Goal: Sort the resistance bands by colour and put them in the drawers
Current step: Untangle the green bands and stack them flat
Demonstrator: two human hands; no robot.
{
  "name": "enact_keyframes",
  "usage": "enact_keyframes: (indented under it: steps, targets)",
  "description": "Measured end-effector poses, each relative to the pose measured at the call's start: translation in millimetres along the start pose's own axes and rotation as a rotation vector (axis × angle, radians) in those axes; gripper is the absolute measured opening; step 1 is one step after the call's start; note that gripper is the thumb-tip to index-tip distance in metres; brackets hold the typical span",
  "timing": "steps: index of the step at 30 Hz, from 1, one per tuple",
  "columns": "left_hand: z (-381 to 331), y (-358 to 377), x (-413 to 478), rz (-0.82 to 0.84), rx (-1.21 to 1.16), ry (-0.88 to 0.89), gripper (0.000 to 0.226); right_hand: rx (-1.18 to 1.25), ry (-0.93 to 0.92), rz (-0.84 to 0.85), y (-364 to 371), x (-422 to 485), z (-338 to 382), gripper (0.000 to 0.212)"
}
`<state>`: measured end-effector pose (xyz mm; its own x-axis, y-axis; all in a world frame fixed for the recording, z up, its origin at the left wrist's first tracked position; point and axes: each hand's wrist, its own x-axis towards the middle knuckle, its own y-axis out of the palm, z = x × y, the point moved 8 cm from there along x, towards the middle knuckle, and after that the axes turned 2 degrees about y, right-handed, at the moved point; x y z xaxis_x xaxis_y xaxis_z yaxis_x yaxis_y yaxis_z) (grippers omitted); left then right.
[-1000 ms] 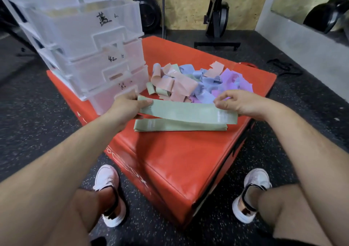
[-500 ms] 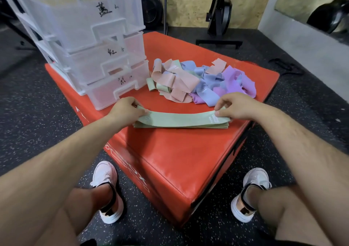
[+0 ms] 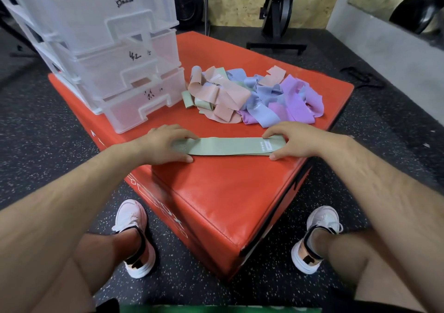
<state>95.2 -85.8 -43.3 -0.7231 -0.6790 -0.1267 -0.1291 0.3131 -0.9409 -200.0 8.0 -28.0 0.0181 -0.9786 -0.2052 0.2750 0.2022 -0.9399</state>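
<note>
Nearest us, two white shoes (image 3: 134,236) stand on the speckled floor (image 3: 48,144), one on each side of the near corner of the red box (image 3: 216,204). On the box top, near its front edge, lies a flat stack of green bands (image 3: 228,146). The left hand (image 3: 165,144) covers the stack's left end and the right hand (image 3: 295,142) its right end. Both forearms reach in from the near side. On each hand the fingers lie nearly straight on top of the bands, and the thumb rests against the near edge. We read this as pressing and squaring the stack, not lifting it.

We judge the step to be gathering the greens. The next move calls for either pulling another green strip from the mixed pile (image 3: 252,96) of pink, blue, purple and green beyond, or lifting the stack. The stacked clear drawers (image 3: 120,72) stand far left, their fronts pulled out and hand-labelled. We cannot read which label means green. An exercise machine (image 3: 278,7) stands farthest back.
</note>
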Motion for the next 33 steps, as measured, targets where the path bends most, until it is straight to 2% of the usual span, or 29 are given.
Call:
enact_keyframes:
  steps: [3,11,13,16,20,24,28,33]
  targets:
    - [4.9,-3.5,3.4,-0.037,-0.107,0.057,0.054,-0.031,-0.024,-0.024,-2.4,-3.7,4.9,0.053]
    - [3.7,-1.2,5.3,-0.097,-0.094,0.089,0.048,0.018,-0.019,-0.026,0.2,-12.2,5.4,0.048]
    - [3.0,-0.8,5.3,-0.081,-0.074,0.074,0.049,0.008,-0.016,-0.027,0.9,-13.5,6.1,0.048]
    - [3.9,-2.1,4.3,-0.057,-0.03,0.008,0.063,-0.02,-0.003,-0.042,-0.7,-13.7,9.2,0.052]
    - [0.2,-15.5,13.5,-0.116,-0.049,-0.039,0.069,0.036,0.003,-0.159,-14.0,-1.3,25.3,0.05]
    - [8.1,-30.3,40.9,-0.18,-0.075,-0.097,0.057,0.171,-0.048,-0.2,-18.9,29.0,62.4,0.033]
    - [16.3,-31.5,76.2,-0.263,-0.168,-0.162,0.038,0.178,-0.13,-0.234,-11.1,69.9,101.0,0.03]
    - [9.7,-25.8,110.2,-0.285,-0.248,-0.204,0.043,0.124,-0.123,-0.274,-0.1,107.7,118.4,0.026]
